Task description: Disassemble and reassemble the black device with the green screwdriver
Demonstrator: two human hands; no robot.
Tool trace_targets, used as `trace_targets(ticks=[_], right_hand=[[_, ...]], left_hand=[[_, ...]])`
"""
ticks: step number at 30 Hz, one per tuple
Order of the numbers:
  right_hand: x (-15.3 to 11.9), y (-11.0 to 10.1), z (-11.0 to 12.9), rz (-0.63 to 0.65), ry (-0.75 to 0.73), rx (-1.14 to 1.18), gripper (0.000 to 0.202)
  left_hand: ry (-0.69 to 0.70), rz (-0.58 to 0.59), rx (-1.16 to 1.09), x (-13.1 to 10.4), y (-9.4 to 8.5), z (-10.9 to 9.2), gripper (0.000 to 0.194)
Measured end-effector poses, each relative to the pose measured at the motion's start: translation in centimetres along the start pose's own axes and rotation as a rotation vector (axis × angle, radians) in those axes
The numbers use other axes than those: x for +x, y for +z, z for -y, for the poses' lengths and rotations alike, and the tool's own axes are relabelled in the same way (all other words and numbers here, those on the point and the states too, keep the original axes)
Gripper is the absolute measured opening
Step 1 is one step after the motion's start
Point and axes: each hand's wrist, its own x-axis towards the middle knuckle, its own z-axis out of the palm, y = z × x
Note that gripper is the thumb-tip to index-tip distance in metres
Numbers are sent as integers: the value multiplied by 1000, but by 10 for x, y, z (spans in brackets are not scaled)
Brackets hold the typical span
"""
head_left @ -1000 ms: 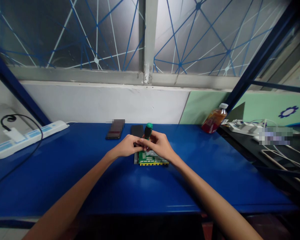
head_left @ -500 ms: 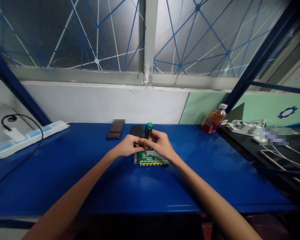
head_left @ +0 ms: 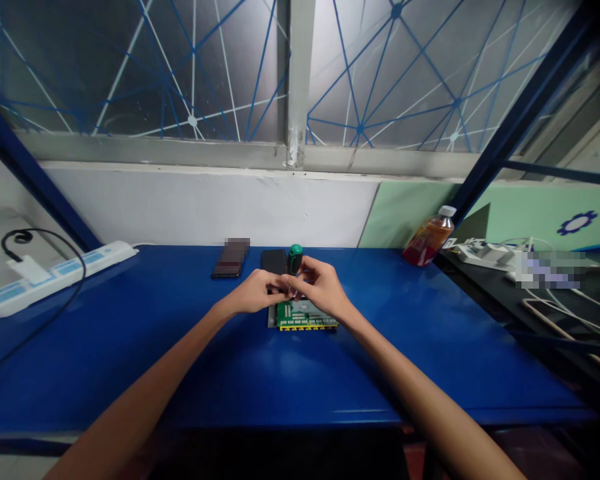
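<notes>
A green circuit board point(head_left: 305, 315) with a yellow front edge lies on the blue table, over a grey piece at its left. Above the board's back part, a screwdriver point(head_left: 295, 259) with a green and black handle stands nearly upright. My right hand point(head_left: 319, 283) is closed on the screwdriver, with fingers around its lower part. From the left, my left hand point(head_left: 257, 291) reaches to the same spot, its fingers pinched together near the shaft; what they hold is too small to name. The screwdriver's tip is hidden by the fingers.
Behind my hands lies a black flat object point(head_left: 273, 261), with a phone point(head_left: 229, 261) to its left. A power strip point(head_left: 60, 277) with a black cable lies at the far left. A drink bottle point(head_left: 429, 237) leans at the back right, near the blue frame.
The screwdriver handle has shifted slightly left, and my right fingers around it have changed their position a little. My left hand looks almost unmoved.
</notes>
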Motion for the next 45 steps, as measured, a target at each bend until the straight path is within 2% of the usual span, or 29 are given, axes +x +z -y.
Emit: trace_targets(ticks=[7, 13, 30, 36, 42, 45], right_hand=[[-1, 0, 3, 5, 4, -37, 28], [-1, 0, 4, 9, 1, -18, 29], [0, 1, 4, 0, -25, -72, 26], [0, 1, 2, 0, -17, -56, 27], [0, 0, 2, -17, -26, -134, 28], [0, 0, 2, -32, -25, -146, 29]], left_hand=[[-47, -29, 15, 0, 0, -1, 21], [43, 29, 25, -1, -2, 0, 21], [8, -54, 60, -1, 0, 3, 20], [-24, 7, 17, -2, -2, -2, 18], [33, -103, 62, -1, 1, 1, 16], [51, -98, 77, -2, 0, 0, 17]])
